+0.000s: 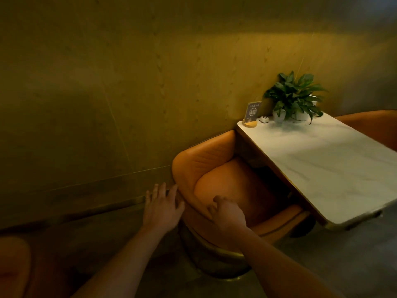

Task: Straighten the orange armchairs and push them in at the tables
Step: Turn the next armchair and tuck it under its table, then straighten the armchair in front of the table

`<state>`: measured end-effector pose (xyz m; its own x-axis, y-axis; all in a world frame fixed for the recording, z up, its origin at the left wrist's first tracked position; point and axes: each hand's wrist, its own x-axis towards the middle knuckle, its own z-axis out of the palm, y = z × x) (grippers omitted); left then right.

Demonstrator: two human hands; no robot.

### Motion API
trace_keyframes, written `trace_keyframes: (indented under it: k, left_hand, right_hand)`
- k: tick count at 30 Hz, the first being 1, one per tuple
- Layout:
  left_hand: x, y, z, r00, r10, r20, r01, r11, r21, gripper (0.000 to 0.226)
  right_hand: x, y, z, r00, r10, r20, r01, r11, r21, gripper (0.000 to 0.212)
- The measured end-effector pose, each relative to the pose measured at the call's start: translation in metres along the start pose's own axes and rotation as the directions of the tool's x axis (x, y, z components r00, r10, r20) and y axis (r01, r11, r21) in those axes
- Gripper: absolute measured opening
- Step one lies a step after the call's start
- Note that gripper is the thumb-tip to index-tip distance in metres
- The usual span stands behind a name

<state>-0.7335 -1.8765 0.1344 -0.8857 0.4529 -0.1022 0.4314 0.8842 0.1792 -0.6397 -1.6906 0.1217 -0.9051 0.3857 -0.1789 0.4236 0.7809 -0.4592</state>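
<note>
Orange armchair [225, 179] sits at the left long side of a white marble-look table [326, 166], seat partly tucked under the table edge, its back curve toward the camera and the wall [129, 82] just behind its far arm. Chair stands on a round gold-coloured base [214, 261] on the grey floor [322, 265]. Right hand [227, 214] is on the chair's near rim, fingers curled over the top edge, gripping it. Left hand [162, 206] is open, fingers spread, palm down just beside the outer left side of the chair back; fingertips seem to touch the upholstery but contact is hard to confirm in the dim light. Both forearms bare, reaching in from the bottom of the frame. A second orange armchair [369, 123] shows at the far side of the table, only its back rim visible. Part of a third orange seat [12, 267] is at bottom left, well apart from the table. On the table's far end near the wall: a potted green plant [294, 97], a small white round button device [263, 119], and a table number sign [253, 114] on a wooden stand, reads A12.
</note>
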Motion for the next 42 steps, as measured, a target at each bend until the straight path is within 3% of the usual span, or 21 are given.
trace_keyframes:
  k: [7, 15, 20, 28, 35, 42]
  left_hand:
    - [-0.087, -0.044, -0.023, 0.98, -0.185, -0.069, 0.184, 0.983, -0.025, 0.067]
    - [-0.168, -0.091, -0.04, 0.922, -0.335, -0.193, 0.333, 0.942, -0.043, 0.067]
    - [-0.227, -0.135, -0.036, 0.863, -0.465, -0.199, 0.462, 0.885, -0.066, 0.069]
    - [-0.309, -0.215, -0.032, 0.704, -0.699, -0.127, 0.681, 0.715, -0.158, 0.065]
    - [-0.359, -0.279, 0.001, 0.569, -0.82, 0.062, 0.809, 0.545, -0.222, 0.068]
    - [-0.379, -0.339, 0.057, 0.359, -0.899, 0.252, 0.891, 0.249, -0.38, 0.064]
  right_hand:
    - [-0.031, -0.056, 0.002, 0.975, -0.219, 0.039, 0.22, 0.975, -0.029, 0.046]
    - [-0.052, -0.128, 0.021, 0.884, -0.463, 0.063, 0.465, 0.885, -0.02, 0.038]
    - [-0.077, -0.184, 0.054, 0.806, -0.567, 0.173, 0.568, 0.822, 0.045, 0.045]
    - [-0.114, -0.28, 0.122, 0.66, -0.682, 0.317, 0.709, 0.704, 0.04, 0.05]
    - [-0.131, -0.343, 0.188, 0.581, -0.686, 0.438, 0.747, 0.664, 0.049, 0.044]
    - [-0.124, -0.399, 0.263, 0.468, -0.719, 0.513, 0.834, 0.552, 0.013, 0.043]
